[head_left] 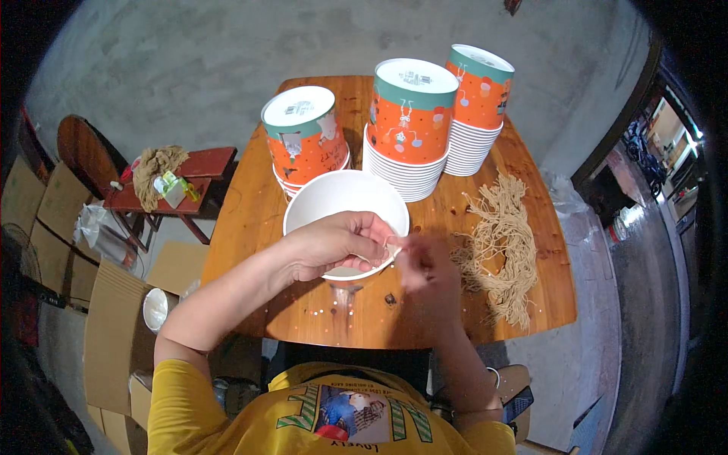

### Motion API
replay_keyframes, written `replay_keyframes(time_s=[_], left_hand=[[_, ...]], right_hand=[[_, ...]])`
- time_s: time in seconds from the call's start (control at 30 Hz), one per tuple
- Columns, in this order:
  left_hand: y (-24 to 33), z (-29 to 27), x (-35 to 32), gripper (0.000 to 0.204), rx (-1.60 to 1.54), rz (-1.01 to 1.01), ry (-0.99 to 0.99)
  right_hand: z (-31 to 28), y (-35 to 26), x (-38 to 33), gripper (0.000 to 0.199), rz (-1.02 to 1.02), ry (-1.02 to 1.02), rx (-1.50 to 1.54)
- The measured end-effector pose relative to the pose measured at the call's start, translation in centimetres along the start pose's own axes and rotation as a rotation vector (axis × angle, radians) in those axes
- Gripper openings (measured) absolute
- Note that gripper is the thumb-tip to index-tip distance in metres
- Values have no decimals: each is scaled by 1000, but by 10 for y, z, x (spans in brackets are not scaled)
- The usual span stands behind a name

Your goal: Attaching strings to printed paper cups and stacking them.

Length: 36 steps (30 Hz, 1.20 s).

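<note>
Left hand (334, 246) fingers gripping rim of white paper bucket (345, 199), blurred right hand (426, 265) pinching beige string at rim, beige string bundle (504, 246) on wooden tabletop (250, 220)

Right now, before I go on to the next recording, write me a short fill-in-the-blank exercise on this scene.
1. The left hand grips the rim of an open white ____ held over the wooden table.
2. Behind it stand ____ stacks of upside-down orange buckets.
3. A loose bundle of beige ____ lies on the table beside the right hand.

Missing words: bucket; three; strings
</note>
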<state>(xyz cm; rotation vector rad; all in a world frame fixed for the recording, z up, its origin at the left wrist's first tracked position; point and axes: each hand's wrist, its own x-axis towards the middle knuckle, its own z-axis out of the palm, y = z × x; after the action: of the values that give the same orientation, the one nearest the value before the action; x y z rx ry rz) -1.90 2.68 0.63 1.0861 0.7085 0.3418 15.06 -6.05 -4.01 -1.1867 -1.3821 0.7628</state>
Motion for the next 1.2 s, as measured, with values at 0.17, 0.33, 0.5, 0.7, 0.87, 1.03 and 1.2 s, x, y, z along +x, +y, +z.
replay_keyframes(time_s=[0.17, 0.33, 0.5, 0.7, 0.87, 1.03, 1.2], left_hand=[[-3, -2, -2, 21, 157, 95, 18], [-2, 7, -2, 26, 223, 150, 36], [1, 4, -2, 38, 291, 186, 52], [3, 1, -1, 43, 322, 146, 44], [7, 6, -4, 49, 491, 221, 78], [7, 13, -5, 47, 595, 300, 86], [5, 13, -3, 47, 647, 351, 101]], right_hand=[[-23, -4, 11, 15, 138, 75, -101], [-22, 6, 15, 16, -163, 82, -278], [-12, -15, 21, 11, -276, -59, -366], [-12, -15, 21, 12, -37, -95, -235], [-18, -23, 28, 26, 457, -211, 176], [-18, -22, 29, 22, 169, -217, -142], [-21, -23, 30, 26, 143, -218, -223]])
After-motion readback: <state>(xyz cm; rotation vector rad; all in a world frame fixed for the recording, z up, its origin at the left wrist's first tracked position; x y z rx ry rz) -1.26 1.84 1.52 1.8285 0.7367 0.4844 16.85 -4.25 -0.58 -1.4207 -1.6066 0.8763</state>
